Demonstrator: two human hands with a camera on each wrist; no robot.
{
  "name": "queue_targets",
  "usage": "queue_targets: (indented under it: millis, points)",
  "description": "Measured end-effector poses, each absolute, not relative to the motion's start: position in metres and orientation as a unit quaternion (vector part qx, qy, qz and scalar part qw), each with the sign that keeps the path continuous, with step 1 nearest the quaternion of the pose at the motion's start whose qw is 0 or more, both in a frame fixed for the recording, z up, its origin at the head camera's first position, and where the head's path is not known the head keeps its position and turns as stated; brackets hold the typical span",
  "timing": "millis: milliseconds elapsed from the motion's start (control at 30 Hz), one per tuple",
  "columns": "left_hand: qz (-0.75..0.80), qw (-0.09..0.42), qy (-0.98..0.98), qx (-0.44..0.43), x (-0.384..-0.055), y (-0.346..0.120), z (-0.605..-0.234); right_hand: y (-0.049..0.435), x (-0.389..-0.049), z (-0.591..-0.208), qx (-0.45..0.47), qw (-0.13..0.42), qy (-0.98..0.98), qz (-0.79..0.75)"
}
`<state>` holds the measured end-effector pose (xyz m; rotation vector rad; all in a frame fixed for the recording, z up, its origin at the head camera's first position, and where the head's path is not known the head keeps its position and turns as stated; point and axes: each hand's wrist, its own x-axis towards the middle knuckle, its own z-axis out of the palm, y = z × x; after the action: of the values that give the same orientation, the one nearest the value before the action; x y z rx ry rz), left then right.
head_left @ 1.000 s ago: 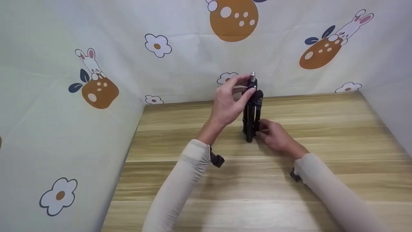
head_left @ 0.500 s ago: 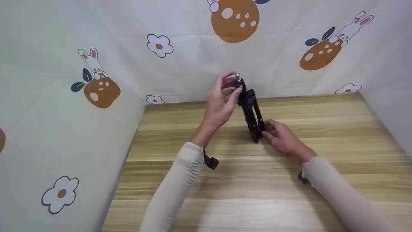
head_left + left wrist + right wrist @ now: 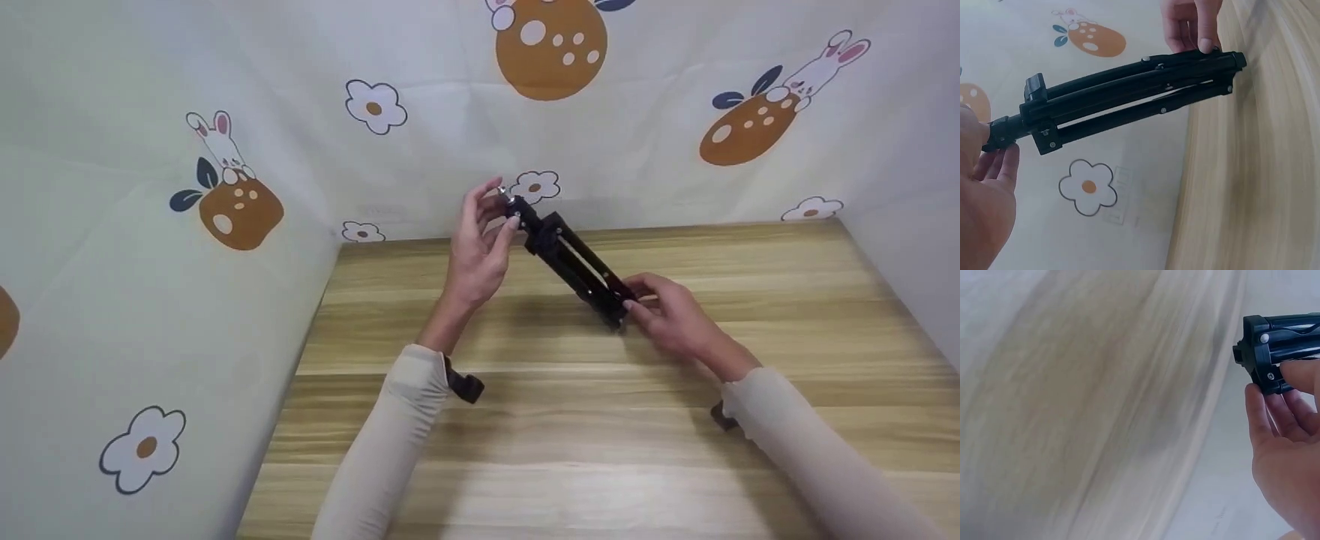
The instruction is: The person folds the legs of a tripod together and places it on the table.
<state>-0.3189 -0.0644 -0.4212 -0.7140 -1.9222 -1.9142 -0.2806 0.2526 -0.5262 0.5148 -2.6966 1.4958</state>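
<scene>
A black folded tripod [image 3: 574,262] with a silver screw tip is held tilted above the wooden table, its top end toward the upper left. My left hand [image 3: 478,251] pinches the narrow neck just below the tip between thumb and fingers. At the lower end, my right hand [image 3: 670,315] grips the leg ends. In the left wrist view the tripod's [image 3: 1129,95] legs lie close together, with a knob near the collar. The right wrist view shows my right hand [image 3: 1286,422] with thumb and fingers around the tripod's base end [image 3: 1264,354].
The wood-grain table [image 3: 570,450] spreads under both hands. A pale cloth [image 3: 442,150] printed with rabbits, oranges and flowers rises behind it, and more cloth stands along the left and right sides. A dark wrist mount [image 3: 465,386] sits on the left wrist.
The tripod has gone from nearly upright to a slant, its top swinging left and down with my left hand. My right hand has moved slightly right with the lower end.
</scene>
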Motion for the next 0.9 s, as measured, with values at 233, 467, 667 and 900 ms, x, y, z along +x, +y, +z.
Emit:
queue_targets:
  millis: [233, 467, 667, 900]
  points:
    - [-0.666, 0.168, -0.690, -0.229, -0.318, -0.081, -0.438, 0.254, -0.279, -0.526, 0.172, 0.042, -0.873, 0.455]
    - [-0.680, 0.150, -0.685, -0.214, -0.316, -0.093, -0.449, 0.261, -0.278, -0.523, 0.170, 0.066, -0.880, 0.439]
    - [-0.684, 0.124, -0.689, -0.202, -0.315, -0.100, -0.462, 0.269, -0.277, -0.518, 0.162, 0.072, -0.884, 0.432]
    - [-0.689, 0.091, -0.683, -0.226, -0.314, -0.111, -0.479, 0.277, -0.277, -0.516, 0.153, 0.067, -0.892, 0.421]
